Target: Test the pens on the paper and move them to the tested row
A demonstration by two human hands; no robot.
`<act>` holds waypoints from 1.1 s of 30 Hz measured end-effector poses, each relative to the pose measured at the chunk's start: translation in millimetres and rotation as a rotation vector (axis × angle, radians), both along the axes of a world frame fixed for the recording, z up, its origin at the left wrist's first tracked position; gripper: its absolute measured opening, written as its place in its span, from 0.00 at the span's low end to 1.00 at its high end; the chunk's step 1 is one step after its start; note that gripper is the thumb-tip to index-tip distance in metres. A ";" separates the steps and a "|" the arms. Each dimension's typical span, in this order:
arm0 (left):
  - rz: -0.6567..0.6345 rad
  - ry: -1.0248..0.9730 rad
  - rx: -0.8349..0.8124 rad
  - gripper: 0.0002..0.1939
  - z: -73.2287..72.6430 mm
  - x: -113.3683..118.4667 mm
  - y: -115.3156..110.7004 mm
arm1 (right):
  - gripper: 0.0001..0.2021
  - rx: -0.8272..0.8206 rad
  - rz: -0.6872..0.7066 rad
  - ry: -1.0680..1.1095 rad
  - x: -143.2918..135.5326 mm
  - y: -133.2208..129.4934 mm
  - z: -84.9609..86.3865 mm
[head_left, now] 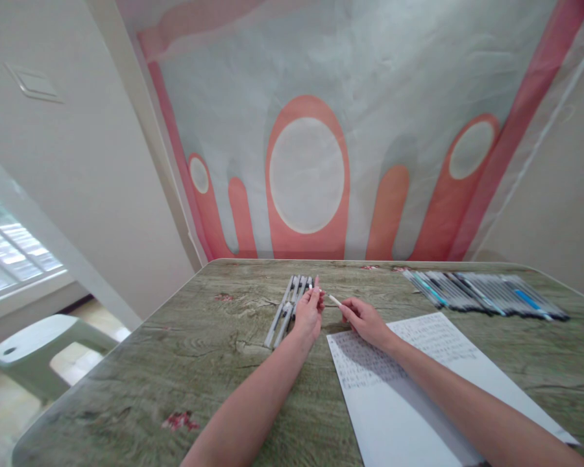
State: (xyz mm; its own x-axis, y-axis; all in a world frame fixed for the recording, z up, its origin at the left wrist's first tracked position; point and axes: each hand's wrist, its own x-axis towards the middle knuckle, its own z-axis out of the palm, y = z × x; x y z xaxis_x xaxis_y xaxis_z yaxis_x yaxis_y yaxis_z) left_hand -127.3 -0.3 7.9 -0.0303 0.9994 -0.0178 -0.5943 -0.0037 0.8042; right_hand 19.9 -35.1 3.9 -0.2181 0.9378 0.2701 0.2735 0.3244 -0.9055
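Note:
My right hand (pixel 363 319) is closed round a slim white pen (pixel 335 300), whose dark tip points left toward my other hand. Thumb and fingers of my left hand (pixel 309 312) pinch a small pale piece (pixel 311 285) that looks like a pen cap; its details are too small to make out. A narrow gap separates the pen's tip from the left fingers. Beside and partly behind the left hand lie several grey pens (pixel 278 322) on the table. Under the right forearm is a white sheet of paper (pixel 394 415) with rows of handwriting on its upper part.
A long row of pens (pixel 486 295), mostly grey with a few blue ones, lies at the table's back right. The wood-patterned table (pixel 141 389) meets a wall with a pink-and-grey backdrop (pixel 224 97). A pale plastic stool (pixel 43 347) stands on the left.

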 end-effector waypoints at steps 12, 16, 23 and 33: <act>-0.056 -0.017 -0.027 0.12 -1.7 2.7 -2.4 | 0.12 0.050 -0.039 -0.060 1.3 -0.9 3.3; -0.066 0.002 -0.005 0.12 -3.1 3.5 -2.6 | 0.12 0.075 -0.057 -0.080 1.8 0.5 2.8; -0.062 0.072 0.035 0.14 -4.6 8.4 -5.5 | 0.12 0.085 -0.064 -0.077 1.2 -0.4 4.3; -0.032 0.148 0.045 0.15 -3.8 9.1 -5.7 | 0.08 0.179 -0.201 -0.161 1.4 0.8 0.9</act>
